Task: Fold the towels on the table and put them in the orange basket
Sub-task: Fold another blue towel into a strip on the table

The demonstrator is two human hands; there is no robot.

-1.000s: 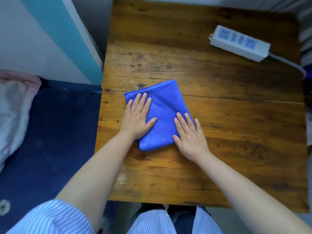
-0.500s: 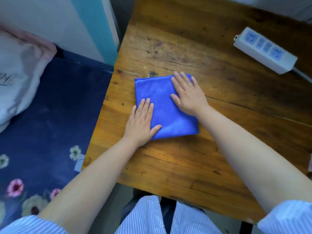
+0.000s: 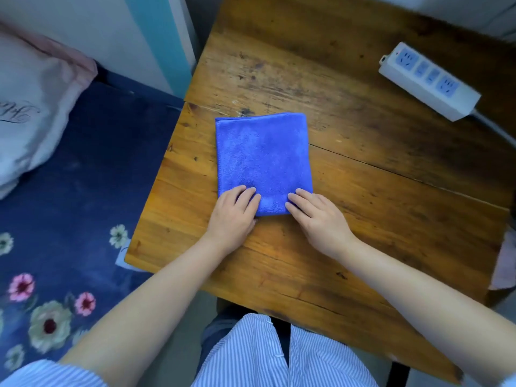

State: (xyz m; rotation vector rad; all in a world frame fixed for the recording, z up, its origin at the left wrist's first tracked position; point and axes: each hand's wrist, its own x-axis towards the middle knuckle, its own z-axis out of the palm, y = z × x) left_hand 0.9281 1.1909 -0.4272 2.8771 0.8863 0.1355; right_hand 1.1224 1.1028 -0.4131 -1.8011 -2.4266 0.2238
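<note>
**Both hands on near edge of folded blue towel**

Head view: blue towel [image 3: 264,160] lies folded flat, roughly rectangular, on the wooden table [image 3: 363,191], toward the table's left side, long side running away from the person. Left hand [image 3: 233,213] sits at the towel's near-left corner, fingers curled over the edge, tips on the cloth; whether the thumb is under the edge can't tell. Right hand [image 3: 315,216] is at the near-right corner, fingers bent w/ knuckles up, tips on the cloth at the edge; looks like a pinch of the corner but thumb is hidden, so grip can't be confirmed. Hands are apart, a strip of towel btwn them.

White power strip [image 3: 428,79] lies at the table's far-right, well apart from the towel, cord running off to the right. Left of the table: dark blue floral bedding [image 3: 69,219] w/ a pale pillow [image 3: 30,107] on it. Striped shirt [image 3: 279,356] shows at bottom of frame.
</note>
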